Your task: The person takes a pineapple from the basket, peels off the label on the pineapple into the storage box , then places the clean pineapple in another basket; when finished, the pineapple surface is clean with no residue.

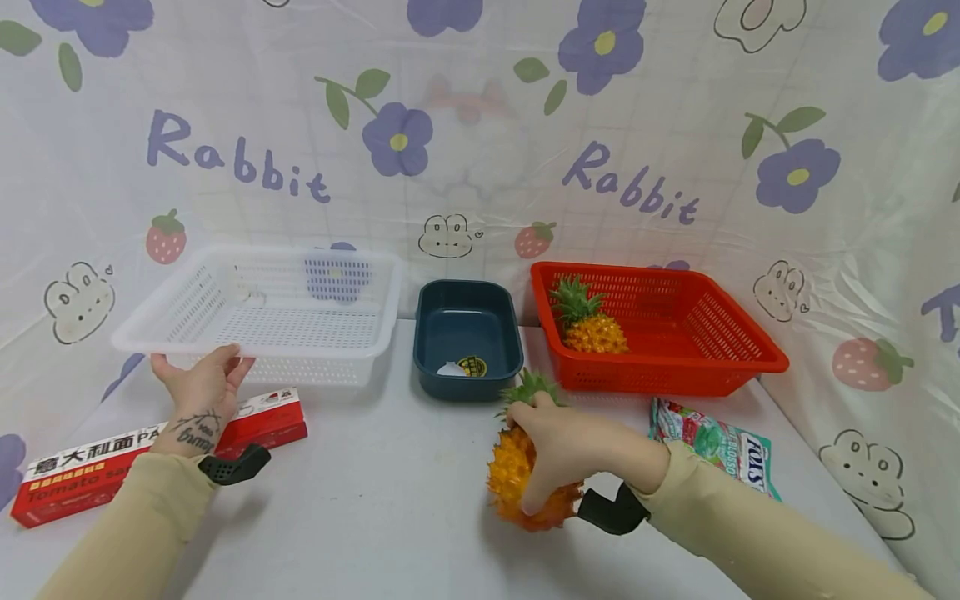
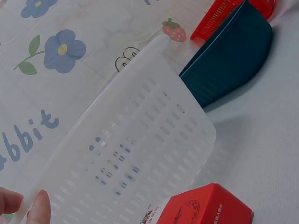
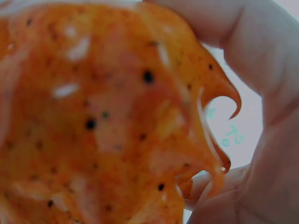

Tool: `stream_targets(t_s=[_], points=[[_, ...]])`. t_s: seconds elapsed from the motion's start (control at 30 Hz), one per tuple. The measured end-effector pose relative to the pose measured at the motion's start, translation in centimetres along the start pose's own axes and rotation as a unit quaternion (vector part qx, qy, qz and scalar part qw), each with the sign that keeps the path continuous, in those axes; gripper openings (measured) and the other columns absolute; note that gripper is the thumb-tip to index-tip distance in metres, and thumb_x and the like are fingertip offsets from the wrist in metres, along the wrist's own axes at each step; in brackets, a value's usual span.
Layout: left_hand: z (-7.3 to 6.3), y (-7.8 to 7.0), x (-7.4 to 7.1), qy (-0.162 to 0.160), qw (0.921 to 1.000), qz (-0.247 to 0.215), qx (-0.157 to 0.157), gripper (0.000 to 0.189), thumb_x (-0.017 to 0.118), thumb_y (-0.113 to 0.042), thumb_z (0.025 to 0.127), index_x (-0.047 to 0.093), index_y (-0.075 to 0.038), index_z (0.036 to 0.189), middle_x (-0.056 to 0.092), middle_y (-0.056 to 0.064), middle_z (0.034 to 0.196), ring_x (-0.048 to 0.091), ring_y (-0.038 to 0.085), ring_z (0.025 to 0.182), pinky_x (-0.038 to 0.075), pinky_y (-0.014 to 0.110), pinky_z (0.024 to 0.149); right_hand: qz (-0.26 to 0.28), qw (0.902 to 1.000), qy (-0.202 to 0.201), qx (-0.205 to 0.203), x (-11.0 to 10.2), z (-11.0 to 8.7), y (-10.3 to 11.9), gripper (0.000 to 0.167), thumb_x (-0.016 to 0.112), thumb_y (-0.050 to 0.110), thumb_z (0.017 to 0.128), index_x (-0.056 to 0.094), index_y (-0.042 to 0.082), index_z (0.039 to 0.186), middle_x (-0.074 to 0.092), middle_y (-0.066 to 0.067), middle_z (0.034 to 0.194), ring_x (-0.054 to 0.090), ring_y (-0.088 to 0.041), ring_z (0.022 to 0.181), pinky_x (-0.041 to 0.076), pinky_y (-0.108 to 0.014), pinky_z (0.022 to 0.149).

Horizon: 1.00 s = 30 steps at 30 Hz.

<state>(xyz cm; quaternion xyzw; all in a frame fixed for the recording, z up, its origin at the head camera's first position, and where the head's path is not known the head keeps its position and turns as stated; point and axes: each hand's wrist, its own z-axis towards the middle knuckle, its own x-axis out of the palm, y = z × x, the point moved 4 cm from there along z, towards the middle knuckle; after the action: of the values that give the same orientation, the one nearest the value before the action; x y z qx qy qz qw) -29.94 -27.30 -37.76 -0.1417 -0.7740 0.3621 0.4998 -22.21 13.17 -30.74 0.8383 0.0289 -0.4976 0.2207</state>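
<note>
In the head view, my right hand (image 1: 558,446) grips an orange pineapple (image 1: 510,471) with a green crown, in front of the red basket. Its spiky orange skin (image 3: 103,112) fills much of the right wrist view, with the thumb and fingers curled round it. At the left, my left hand (image 1: 201,387) pinches the front rim of a white perforated basket (image 1: 300,350). The left wrist view shows a finger and thumb (image 2: 39,207) on either side of that rim. A smaller pineapple (image 1: 596,333) lies in the left part of the red basket (image 1: 667,367).
A dark teal bin (image 1: 468,387) stands between the two baskets, with a sticker inside. A red pasta box (image 1: 90,479) lies under my left forearm. Behind my right wrist is a green and pink packet (image 1: 712,446). A printed curtain (image 1: 480,125) hangs behind everything.
</note>
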Motion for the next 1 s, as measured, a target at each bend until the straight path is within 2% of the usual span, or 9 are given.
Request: stream_targets(t_s=[0.17,0.33,0.57,0.7,0.8,1.0], points=[[0.0,0.0,0.0,0.003,1.0000,-0.001,0.003,0.101,0.073,0.001,0.074,0.009,-0.056,0.126,0.043,-0.007,0.127,0.050,0.018,0.120,0.050,0.041,0.083,-0.003,0.9998,-0.008,-0.020,-1.5,-1.0,0.6,0.078,0.085,0.022,0.056,0.044,0.019,0.122,0.040,-0.003,0.111,0.050,-0.018,0.089,0.051,-0.032,0.067],[0.0,0.0,0.0,0.002,1.0000,-0.001,0.001,0.101,0.073,0.001,0.075,0.008,-0.056,0.127,0.041,-0.007,0.129,0.050,0.018,0.120,0.049,0.041,0.083,0.000,0.9983,-0.035,-0.046,-3.1,-1.7,1.2,0.080,0.083,0.018,0.058,0.041,0.018,0.126,0.035,-0.003,0.124,0.049,-0.018,0.094,0.051,-0.029,0.067],[-0.1,0.1,-0.1,0.012,0.9999,0.002,0.001,0.101,0.073,-0.001,0.075,0.006,-0.056,0.127,0.041,-0.007,0.131,0.049,0.017,0.122,0.048,0.040,0.086,-0.018,0.9896,-0.115,-0.084,-6.7,-1.0,0.7,0.082,0.081,0.013,0.059,0.038,0.014,0.129,0.032,-0.005,0.129,0.048,-0.022,0.101,0.053,-0.031,0.073],[-0.2,0.2,-0.2,0.008,0.9999,0.009,-0.001,0.103,0.073,-0.002,0.075,0.005,-0.056,0.129,0.043,-0.008,0.128,0.051,0.016,0.120,0.048,0.040,0.087,-0.053,0.9838,-0.157,-0.069,-9.2,0.0,-1.2,0.083,0.079,0.013,0.060,0.036,0.013,0.130,0.029,-0.007,0.134,0.046,-0.028,0.104,0.051,-0.038,0.078],[-0.2,0.3,-0.2,0.005,0.9999,0.012,-0.004,0.104,0.074,-0.002,0.074,0.005,-0.057,0.129,0.043,-0.008,0.126,0.051,0.016,0.119,0.048,0.039,0.086,-0.066,0.9824,-0.168,-0.049,-11.3,0.8,-3.5,0.082,0.078,0.009,0.060,0.035,0.011,0.131,0.027,-0.009,0.136,0.042,-0.031,0.107,0.051,-0.042,0.079],[-0.1,0.1,-0.1,0.003,1.0000,0.007,0.001,0.103,0.074,-0.002,0.074,0.006,-0.056,0.129,0.042,-0.007,0.130,0.051,0.016,0.120,0.049,0.039,0.086,-0.101,0.9785,-0.177,-0.033,-15.1,2.0,-8.7,0.084,0.077,0.008,0.059,0.035,0.007,0.132,0.024,-0.014,0.137,0.043,-0.035,0.105,0.050,-0.046,0.079]])
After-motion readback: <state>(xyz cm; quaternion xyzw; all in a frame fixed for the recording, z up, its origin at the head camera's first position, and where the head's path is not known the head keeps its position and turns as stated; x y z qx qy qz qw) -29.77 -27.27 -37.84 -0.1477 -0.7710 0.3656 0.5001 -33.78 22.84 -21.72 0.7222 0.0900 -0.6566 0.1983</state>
